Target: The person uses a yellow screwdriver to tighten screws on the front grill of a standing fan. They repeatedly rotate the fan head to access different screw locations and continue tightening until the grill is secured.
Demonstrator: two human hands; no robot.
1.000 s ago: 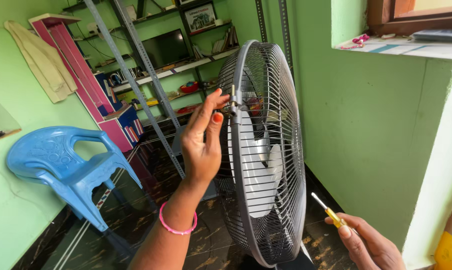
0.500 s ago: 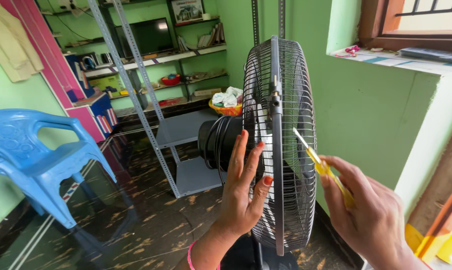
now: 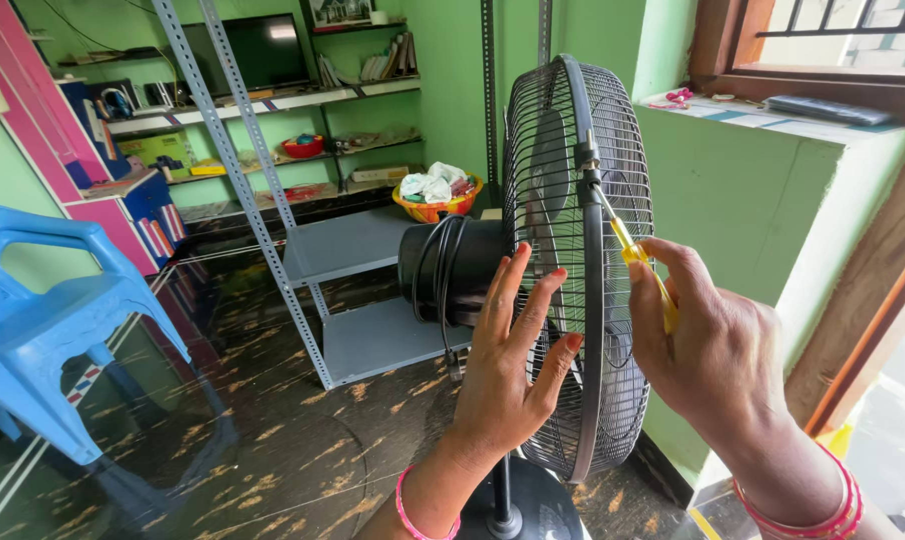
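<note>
Now, right hand (image 3: 718, 350) grip closed on yellow screwdriver (image 3: 641, 262), left hand (image 3: 508, 375) spread flat against fan grille (image 3: 573, 190)

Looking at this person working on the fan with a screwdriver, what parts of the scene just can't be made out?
- Screwdriver tip, head view: too small against the fan guard rim clip to see what it engages.
- Screwdriver handle: mostly hidden inside the right hand.
- Fan blades: obscured by the guard's wires.
- Fan base: cut off by the bottom edge, partly behind the left hand.
</note>
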